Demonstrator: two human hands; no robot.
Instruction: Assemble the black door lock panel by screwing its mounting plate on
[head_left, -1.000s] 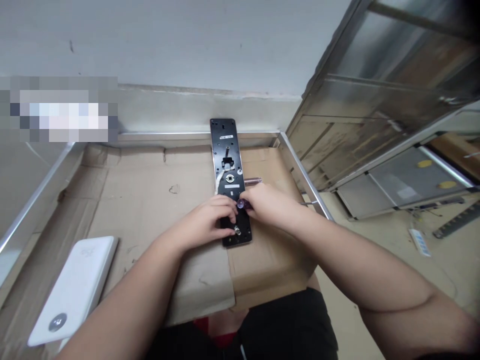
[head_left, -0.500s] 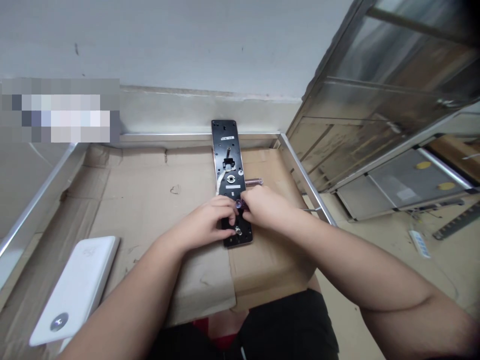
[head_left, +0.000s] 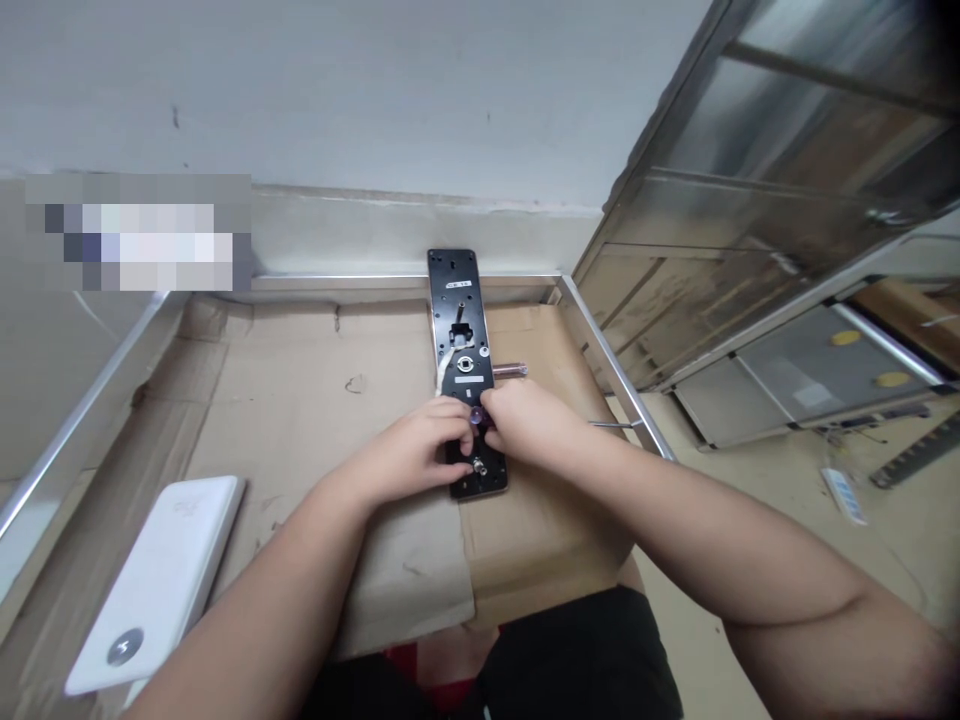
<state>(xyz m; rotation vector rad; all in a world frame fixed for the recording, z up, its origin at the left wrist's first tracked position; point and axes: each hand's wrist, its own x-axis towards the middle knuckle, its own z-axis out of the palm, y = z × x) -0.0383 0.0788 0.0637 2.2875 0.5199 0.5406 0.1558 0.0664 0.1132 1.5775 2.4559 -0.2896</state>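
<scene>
Backplate, black metal door-lock type (head_left: 459, 330), one, lies lengthwise on flattened brown cardboard (head_left: 315, 420). My two hands sit close together over its lower end: my left hand (head_left: 409, 455) curled on the plate, my right hand (head_left: 529, 420) clamped on a purple translucent screwdriver handle (head_left: 475, 414). One white rounded power bank (head_left: 154, 585) lies left of the backplate.

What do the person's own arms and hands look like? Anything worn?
Both arms are bare, with no sleeves in view. The left hand and right hand are ungloved, with no watch or ring visible. Black clothing shows below, beside a bit of red.
</scene>
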